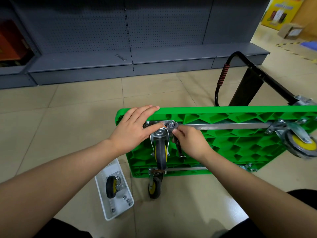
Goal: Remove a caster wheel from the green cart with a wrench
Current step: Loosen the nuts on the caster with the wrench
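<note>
- The green plastic cart (223, 134) lies upside down on the beige tiled floor (77, 103), its ribbed underside facing up and its black folding handle with an orange-ribbed grip (223, 74) stretched out on the floor beyond it.
- The grey caster wheel with a yellow hub (160, 155) stands up from the cart's near-left corner, its metal mounting plate (158, 123) against the underside.
- The left hand (133, 127) lies flat over that corner with its fingers straight: the fingertips reach the cart's far edge and the thumb presses on the mounting plate beside the wheel's swivel.
- The right hand (190, 143) holds a flat metal wrench (178, 146), its fingers curled round the head end; the handle runs down toward the camera under the hand.
- The wrench head sits at a silver bolt (171, 125) at the plate's right corner; whether it is fully seated on the nut is hard to tell, as the fingers cover part of it.
- Three more casters remain on the cart: one at the near edge (155, 186), a large one at the right (300, 143), and another at the far right.
- A white plastic tray (120, 212) on the floor to the left holds a loose caster wheel (112, 186) and several small nuts (127, 200).
- A second wrench (121, 57) lies on the grey metal shelf base (85, 60) beyond.
</note>
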